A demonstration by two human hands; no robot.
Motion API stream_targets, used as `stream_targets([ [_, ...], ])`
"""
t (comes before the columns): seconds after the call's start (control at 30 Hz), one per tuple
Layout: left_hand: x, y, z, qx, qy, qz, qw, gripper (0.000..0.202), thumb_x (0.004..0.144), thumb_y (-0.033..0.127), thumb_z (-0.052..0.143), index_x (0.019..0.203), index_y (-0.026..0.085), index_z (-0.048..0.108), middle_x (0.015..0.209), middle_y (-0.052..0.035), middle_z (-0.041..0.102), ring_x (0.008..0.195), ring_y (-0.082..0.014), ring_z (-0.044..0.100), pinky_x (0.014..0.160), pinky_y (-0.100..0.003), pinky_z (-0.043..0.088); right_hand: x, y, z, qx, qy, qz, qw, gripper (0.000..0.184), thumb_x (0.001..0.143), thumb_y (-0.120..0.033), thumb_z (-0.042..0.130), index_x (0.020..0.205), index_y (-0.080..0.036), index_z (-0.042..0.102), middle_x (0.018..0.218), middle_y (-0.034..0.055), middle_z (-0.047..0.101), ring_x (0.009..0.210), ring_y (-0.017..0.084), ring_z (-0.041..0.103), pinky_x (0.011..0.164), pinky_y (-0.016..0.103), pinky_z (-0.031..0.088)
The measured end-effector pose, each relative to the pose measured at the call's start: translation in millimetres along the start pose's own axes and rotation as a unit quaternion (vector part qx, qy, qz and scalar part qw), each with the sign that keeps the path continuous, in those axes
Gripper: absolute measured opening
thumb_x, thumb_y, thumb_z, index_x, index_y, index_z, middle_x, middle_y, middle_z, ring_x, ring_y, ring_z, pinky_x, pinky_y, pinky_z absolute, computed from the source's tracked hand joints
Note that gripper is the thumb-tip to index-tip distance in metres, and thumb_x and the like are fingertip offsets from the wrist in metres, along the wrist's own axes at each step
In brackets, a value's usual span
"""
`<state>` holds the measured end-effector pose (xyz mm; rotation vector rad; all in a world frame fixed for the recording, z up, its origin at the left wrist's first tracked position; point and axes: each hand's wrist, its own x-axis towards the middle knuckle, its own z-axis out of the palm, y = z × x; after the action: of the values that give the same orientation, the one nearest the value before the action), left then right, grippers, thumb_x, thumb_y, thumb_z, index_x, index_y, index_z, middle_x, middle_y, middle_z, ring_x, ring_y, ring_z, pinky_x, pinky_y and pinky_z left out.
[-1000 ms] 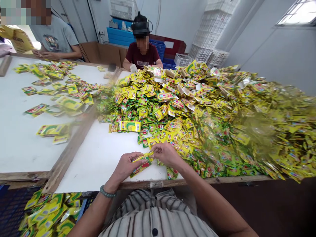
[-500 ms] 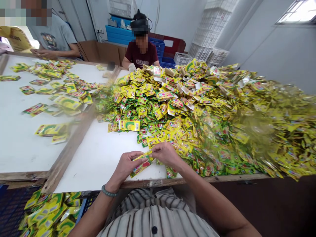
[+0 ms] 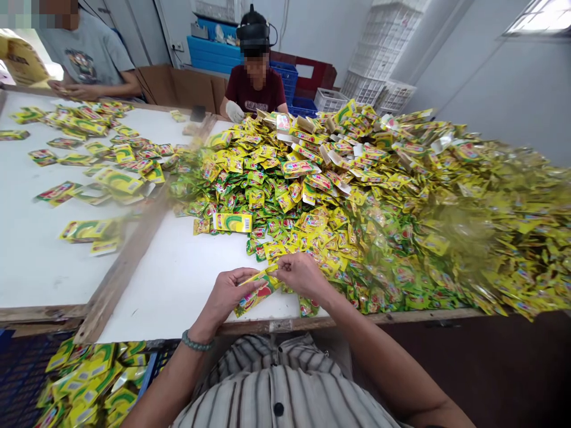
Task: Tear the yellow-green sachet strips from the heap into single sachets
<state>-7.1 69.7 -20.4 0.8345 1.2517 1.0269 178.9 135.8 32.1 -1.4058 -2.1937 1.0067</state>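
Observation:
My left hand [image 3: 227, 292] is closed round a small stack of yellow-green sachets [image 3: 257, 293], just above the near edge of the white table [image 3: 178, 285]. My right hand [image 3: 302, 274] pinches the top end of the same stack, fingers curled together. A huge heap of yellow sachets [image 3: 357, 196] covers the table right behind my hands. One yellow carton [image 3: 232, 222] lies flat at the heap's near left edge.
A second white table [image 3: 31, 261] on the left carries scattered sachets and cartons. A blue crate [image 3: 89, 380] of yellow cartons stands below on the left. One person in a dark red shirt [image 3: 255, 92] sits across; another in grey [image 3: 89, 59] stands far left. White crates [image 3: 379, 59] are stacked behind.
My hands stay together on the stack; the right fingers have shifted slightly at its top. The view has tilted down a little.

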Motion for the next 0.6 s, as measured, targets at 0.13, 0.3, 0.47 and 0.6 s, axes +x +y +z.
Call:
stream_targets([
  [0.13,-1,4,-2.4,-0.070,0.012,-0.031,0.997,0.048,0.051,0.039,0.086,0.088,0.013,0.071,0.079,-0.0064,0.076,0.067,-0.0209,0.070,0.064,-0.030,0.055,-1,12,1,0.181,-0.091,0.014,0.979,0.029,0.071,-0.043,0.070,0.067,-0.015,0.062,0.055,-0.0046,0.049,0.051,0.008,0.040,0.047,0.019,0.028],
  [0.3,-3,8,-4.7,-0.109,-0.023,-0.043,0.993,0.044,0.050,0.034,0.088,0.085,0.013,0.072,0.079,-0.0056,0.076,0.066,-0.0192,0.070,0.066,-0.029,0.055,-1,18,2,0.225,-0.092,0.055,0.969,0.031,0.061,-0.042,0.076,0.062,-0.014,0.061,0.055,-0.0036,0.051,0.051,0.008,0.042,0.047,0.019,0.030],
  [0.47,-1,6,-2.0,-0.067,-0.026,-0.017,0.997,0.044,0.055,0.035,0.085,0.090,0.013,0.071,0.085,-0.0069,0.076,0.072,-0.0212,0.070,0.067,-0.030,0.055,-4,9,6,0.105,-0.029,0.026,0.994,0.023,0.068,-0.032,0.070,0.054,-0.015,0.062,0.050,-0.0039,0.049,0.050,0.008,0.039,0.049,0.021,0.027],
  [0.6,1,5,-1.2,-0.030,0.004,0.008,1.000,0.045,0.058,0.039,0.083,0.094,0.014,0.071,0.086,-0.0064,0.076,0.074,-0.0211,0.070,0.067,-0.029,0.054,-11,0,6,0.090,-0.023,-0.009,0.996,0.014,0.076,-0.026,0.061,0.068,-0.016,0.067,0.059,-0.0018,0.059,0.054,0.010,0.046,0.052,0.021,0.031],
])
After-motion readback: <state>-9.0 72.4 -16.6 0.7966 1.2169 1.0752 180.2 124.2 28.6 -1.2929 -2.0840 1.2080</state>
